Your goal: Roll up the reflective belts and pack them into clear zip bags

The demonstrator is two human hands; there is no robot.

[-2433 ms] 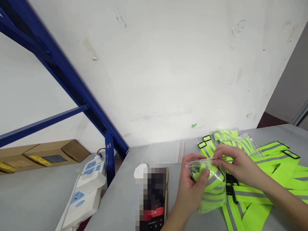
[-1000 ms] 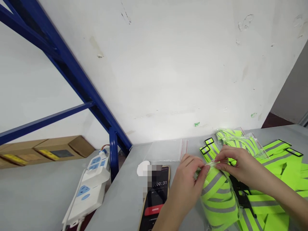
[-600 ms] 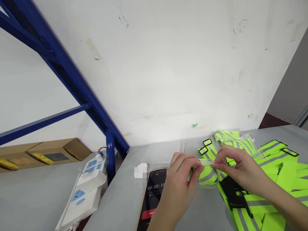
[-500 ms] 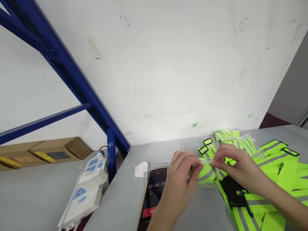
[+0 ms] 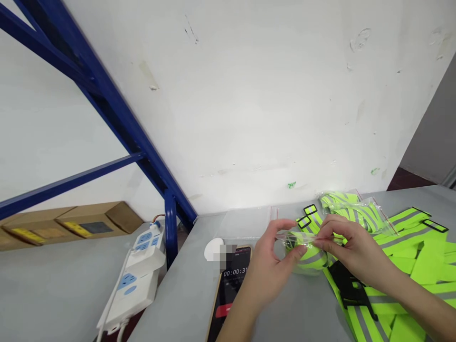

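A clear zip bag (image 5: 310,270) with a rolled neon-yellow reflective strap (image 5: 309,254) inside is between my two hands, just above the table. My left hand (image 5: 267,261) steadies its left side, the thumb pressed on the plastic and the index finger arched over the top edge. At the red-lined zip edge, my right hand (image 5: 347,240) pinches the plastic between thumb and fingertips. More neon-yellow straps with grey stripes (image 5: 423,256) lie loose to the right, with a black buckle (image 5: 351,287) near my right wrist.
Filled zip bags (image 5: 359,209) lie by the wall, and a flat clear bag (image 5: 245,223) is left of them. A phone (image 5: 231,285) showing a timer and a white round object (image 5: 213,249) sit on the left. Beyond are a power strip (image 5: 137,280), a blue frame (image 5: 171,228) and cardboard boxes (image 5: 103,221).
My left hand's fingers have spread from their pinch on the zip edge, and its thumb now presses lower on the bag. The right hand keeps its pinch. The view has shifted slightly.
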